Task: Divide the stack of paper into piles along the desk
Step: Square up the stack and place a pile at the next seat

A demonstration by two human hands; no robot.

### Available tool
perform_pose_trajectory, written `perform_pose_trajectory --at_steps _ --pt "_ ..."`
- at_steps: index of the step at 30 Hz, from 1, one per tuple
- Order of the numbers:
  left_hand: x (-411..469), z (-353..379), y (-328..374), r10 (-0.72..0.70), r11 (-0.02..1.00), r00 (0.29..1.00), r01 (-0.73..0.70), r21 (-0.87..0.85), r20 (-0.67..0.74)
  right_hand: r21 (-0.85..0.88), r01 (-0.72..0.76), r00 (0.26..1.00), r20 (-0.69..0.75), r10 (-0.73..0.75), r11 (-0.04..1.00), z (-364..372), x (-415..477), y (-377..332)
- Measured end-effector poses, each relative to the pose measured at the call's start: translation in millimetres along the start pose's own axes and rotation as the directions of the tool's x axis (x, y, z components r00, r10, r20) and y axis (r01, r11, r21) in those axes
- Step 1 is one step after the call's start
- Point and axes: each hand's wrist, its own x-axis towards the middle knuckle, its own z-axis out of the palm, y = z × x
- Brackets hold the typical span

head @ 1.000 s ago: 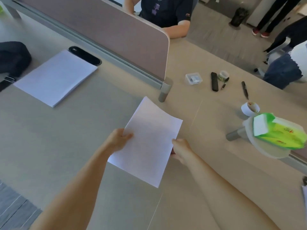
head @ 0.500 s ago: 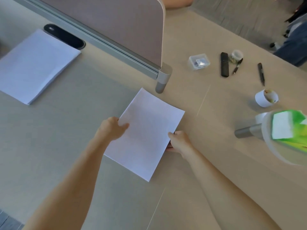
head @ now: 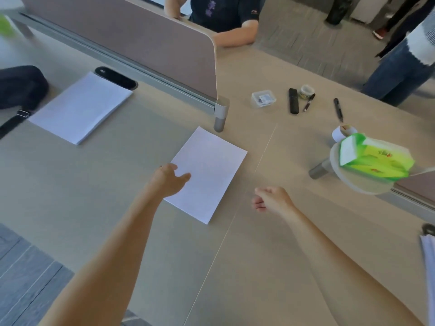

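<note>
Paper stack (head: 429,267): located far right, nearest the right hand (head: 270,200), fingers curled, empty; left hand (head: 168,180) held slack at the pile (head: 211,170) edge.

Readable text: none at this resolution.
The green pack (head: 374,161) at right has orange-red marks on its yellow-green face, too blurred to read. The black shirt (head: 226,10) of the person behind the divider (head: 141,43) has a purple chest print and a small red sleeve logo; neither resolves into letters. The clear box (head: 263,99) shows a small label-like patch, unreadable. The sheet (head: 211,170) at centre and the pile (head: 80,107) at left show plain white faces.
</note>
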Motion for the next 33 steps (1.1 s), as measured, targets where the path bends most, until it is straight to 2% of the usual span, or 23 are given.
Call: perform_pose_trajectory --at_steps 8,14,17,20,25,29,33 --pt "-144.2 75.2 66.1 0.143 0.987 0.990 -0.143 0.068 0.006 0.170 0.165 0.983 0.046 -0.175 0.971 -97.8 -110.7 58.0" --pt "-239.5 157.2 116.9 0.247 0.965 0.968 -0.250 0.079 0.046 0.250 0.184 0.982 -0.017 -0.186 0.951 -206.2 -176.0 121.4" --pt "-265.9 183.4 133.7 0.259 0.962 0.964 -0.263 0.068 0.063 0.266 0.171 0.984 0.009 -0.180 0.949 -233.7 -192.8 143.8" --pt "-276.9 197.0 145.0 0.267 0.962 0.961 -0.270 0.044 0.067 0.310 0.165 0.976 0.087 -0.201 0.936 -238.1 -204.2 154.2" --pt "-271.3 190.4 148.9 0.281 0.960 0.958 -0.280 -0.009 0.063 0.412 0.130 0.970 0.133 -0.201 0.902 -223.5 -207.2 145.1" --pt "-242.1 161.7 119.7 0.217 0.975 0.975 -0.219 -0.038 -0.043 0.413 0.070 0.971 0.179 -0.156 0.908 -192.5 -192.1 123.3" --pt "-190.8 119.9 70.6 0.091 0.980 0.978 -0.121 -0.157 -0.186 0.432 0.028 0.983 0.152 -0.104 0.901 -129.0 -163.3 91.5"
